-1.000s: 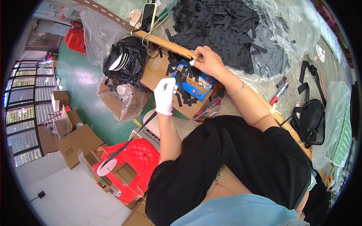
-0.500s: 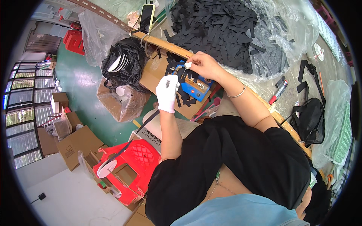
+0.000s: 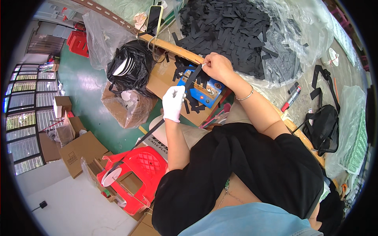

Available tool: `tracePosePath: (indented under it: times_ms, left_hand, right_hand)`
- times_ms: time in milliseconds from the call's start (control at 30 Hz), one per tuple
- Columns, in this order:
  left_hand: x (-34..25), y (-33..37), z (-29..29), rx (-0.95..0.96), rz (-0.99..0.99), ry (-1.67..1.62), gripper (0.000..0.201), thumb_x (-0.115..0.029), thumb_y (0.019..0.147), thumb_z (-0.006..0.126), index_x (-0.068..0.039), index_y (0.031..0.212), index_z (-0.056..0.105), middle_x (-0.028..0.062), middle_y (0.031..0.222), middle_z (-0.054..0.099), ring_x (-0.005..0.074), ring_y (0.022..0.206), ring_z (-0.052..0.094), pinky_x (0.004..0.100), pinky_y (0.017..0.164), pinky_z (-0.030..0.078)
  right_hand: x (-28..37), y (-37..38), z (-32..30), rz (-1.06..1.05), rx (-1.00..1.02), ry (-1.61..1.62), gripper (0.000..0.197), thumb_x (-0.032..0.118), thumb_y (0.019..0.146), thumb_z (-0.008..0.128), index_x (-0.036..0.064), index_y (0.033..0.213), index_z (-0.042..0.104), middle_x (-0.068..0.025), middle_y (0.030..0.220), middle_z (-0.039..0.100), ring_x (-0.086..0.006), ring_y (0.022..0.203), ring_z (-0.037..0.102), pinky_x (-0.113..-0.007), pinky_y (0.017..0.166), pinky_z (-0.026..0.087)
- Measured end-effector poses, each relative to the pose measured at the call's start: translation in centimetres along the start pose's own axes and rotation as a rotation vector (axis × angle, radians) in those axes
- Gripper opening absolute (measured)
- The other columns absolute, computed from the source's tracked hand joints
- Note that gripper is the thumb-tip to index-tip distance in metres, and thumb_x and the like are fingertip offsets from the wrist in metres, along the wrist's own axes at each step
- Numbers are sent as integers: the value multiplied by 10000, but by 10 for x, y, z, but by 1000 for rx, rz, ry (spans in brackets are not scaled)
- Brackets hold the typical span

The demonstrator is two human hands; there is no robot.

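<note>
My left hand, in a white glove, is closed on a black webbing strap. My right hand is bare but for something white at a fingertip, and pinches the strap's far end. Between the two hands the strap slants over a blue machine with metal fittings. From the gloved hand it also trails down left to a white reel by a red plastic stool. Short black strips lie on and around the machine, which rests on cardboard.
Beyond a wooden edge spreads a big heap of cut black strips on clear plastic. A phone, a red-capped marker and a black mesh bag lie around it. A black plastic bag sits on a carton at left.
My right hand has shifted slightly right and its fingers have curled in. The strap now shows stretched between both hands over the machine. My left hand has dropped slightly.
</note>
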State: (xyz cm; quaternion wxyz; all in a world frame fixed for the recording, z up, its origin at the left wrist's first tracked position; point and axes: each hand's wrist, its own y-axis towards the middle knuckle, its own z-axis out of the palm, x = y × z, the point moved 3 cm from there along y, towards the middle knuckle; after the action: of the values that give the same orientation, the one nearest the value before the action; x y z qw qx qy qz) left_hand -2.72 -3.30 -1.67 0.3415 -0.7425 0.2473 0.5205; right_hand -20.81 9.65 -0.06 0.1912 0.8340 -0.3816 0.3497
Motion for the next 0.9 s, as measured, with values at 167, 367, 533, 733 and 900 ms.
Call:
tracePosePath:
  times_ms: [167, 367, 533, 733, 900]
  left_hand:
    - [8, 5, -2, -5, 6, 29, 183, -229, 856, 646, -51, 900, 642, -16, 696, 599, 29, 583, 487, 173, 536, 367]
    - [7, 5, -3, -105, 155, 270, 168, -207, 852, 649, -43, 886, 635, -20, 691, 589, 32, 580, 483, 178, 545, 381]
    - [-9, -5, -1, -41, 16, -116, 138, -193, 862, 635, -66, 915, 632, -26, 698, 583, 23, 564, 470, 158, 519, 359]
    - [-21, 0, 15, 18, 17, -159, 118, -142, 875, 614, -30, 907, 627, -7, 704, 576, 39, 598, 491, 169, 534, 374]
    - [-23, 2, 22, 26, 64, -165, 122, -148, 878, 612, -32, 908, 628, -6, 713, 576, 40, 607, 499, 166, 534, 373]
  right_hand:
    - [1, 1, 3, 9, -30, -61, 134, 183, 725, 614, 58, 766, 636, -106, 821, 595, -304, 755, 607, -402, 671, 484]
    - [2, -2, 5, -42, -57, -64, 134, 170, 717, 630, 54, 778, 599, -94, 780, 588, -289, 715, 603, -391, 641, 476]
    - [6, -6, -6, 14, 24, 60, 232, 164, 693, 671, 59, 878, 578, -115, 812, 618, -302, 758, 621, -393, 674, 488]
    - [-4, -3, 3, -23, 51, 425, 172, 130, 779, 686, 28, 843, 564, -10, 668, 563, -68, 629, 509, -230, 589, 426]
    - [-9, -1, 14, -48, 317, 682, 115, 85, 812, 653, -8, 877, 636, 15, 740, 597, -29, 655, 501, -194, 592, 424]
